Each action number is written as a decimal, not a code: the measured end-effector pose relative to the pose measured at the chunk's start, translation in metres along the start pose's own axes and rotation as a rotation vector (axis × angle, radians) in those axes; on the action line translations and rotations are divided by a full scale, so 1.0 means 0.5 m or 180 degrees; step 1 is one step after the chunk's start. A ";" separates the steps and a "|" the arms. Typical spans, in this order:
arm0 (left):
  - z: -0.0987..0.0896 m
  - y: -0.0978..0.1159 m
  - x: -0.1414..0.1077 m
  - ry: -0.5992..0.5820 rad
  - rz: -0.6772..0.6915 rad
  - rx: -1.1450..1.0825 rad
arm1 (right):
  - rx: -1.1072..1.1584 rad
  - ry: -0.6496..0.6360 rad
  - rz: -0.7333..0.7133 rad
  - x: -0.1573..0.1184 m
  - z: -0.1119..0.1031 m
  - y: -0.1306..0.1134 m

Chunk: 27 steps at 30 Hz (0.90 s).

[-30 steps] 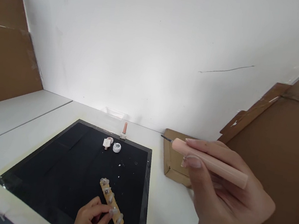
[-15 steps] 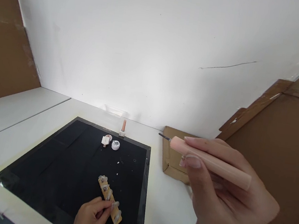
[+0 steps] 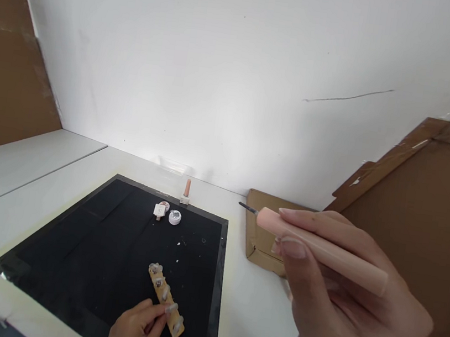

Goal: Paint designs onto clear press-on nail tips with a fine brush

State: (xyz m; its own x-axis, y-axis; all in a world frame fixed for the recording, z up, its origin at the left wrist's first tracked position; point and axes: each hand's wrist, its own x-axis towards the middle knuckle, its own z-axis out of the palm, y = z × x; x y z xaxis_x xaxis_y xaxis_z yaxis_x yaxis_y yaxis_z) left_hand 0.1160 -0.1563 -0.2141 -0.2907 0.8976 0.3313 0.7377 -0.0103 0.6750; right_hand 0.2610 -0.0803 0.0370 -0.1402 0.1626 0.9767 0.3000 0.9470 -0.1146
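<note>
My right hand [image 3: 352, 303], large at the right, is closed round the pale pink handle of a nail polish brush [image 3: 318, 248]. The dark bristle tip [image 3: 247, 207] points left, away from any nail. Lower down, the thumb and fingers of my left hand [image 3: 135, 328] pinch a clear false nail tip [image 3: 171, 308]. That nail is at a yellowish wooden strip [image 3: 174, 317], which carries several other clear nail tips in a row. Whether the pinched nail still touches the strip I cannot tell.
Under the strip lies a black mat [image 3: 91, 255] on a white table. A small open white jar [image 3: 175, 217], a square white piece [image 3: 159, 211] and a pink-capped bottle [image 3: 186, 192] stand at its back. A flat cardboard box [image 3: 265, 252] lies behind my right hand.
The pinched nail tip and my left fingers have shifted slightly left. My right hand with the brush has moved a little to the right in view.
</note>
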 end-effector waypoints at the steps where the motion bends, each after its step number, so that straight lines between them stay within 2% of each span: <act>1: 0.000 0.000 0.000 -0.0012 0.0025 0.0078 | 0.0001 -0.0007 0.0024 0.000 0.000 0.000; 8: -0.001 -0.004 0.000 -0.0085 0.0104 0.0167 | 0.0035 0.0027 0.0005 -0.003 -0.004 -0.001; 17: -0.006 -0.011 -0.001 0.0026 0.0379 0.0079 | -0.0004 0.0009 0.0044 -0.002 -0.002 0.000; 21: -0.009 -0.008 -0.005 0.0223 0.0468 0.0093 | -0.0016 0.0039 -0.0057 -0.003 -0.002 0.003; 24: -0.012 -0.013 -0.009 0.0307 0.0676 0.0066 | 0.0018 0.0054 -0.0036 -0.004 -0.004 0.004; 27: -0.015 -0.022 -0.016 0.0494 0.1073 0.0058 | 0.0016 0.0120 -0.0032 -0.005 -0.002 0.005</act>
State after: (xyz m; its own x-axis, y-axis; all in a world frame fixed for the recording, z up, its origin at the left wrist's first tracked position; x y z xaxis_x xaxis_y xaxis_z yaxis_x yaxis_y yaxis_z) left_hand 0.1056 -0.1664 -0.2194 -0.1175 0.7676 0.6301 0.8182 -0.2848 0.4995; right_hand 0.2631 -0.0788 0.0347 -0.1076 0.1426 0.9839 0.2938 0.9500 -0.1055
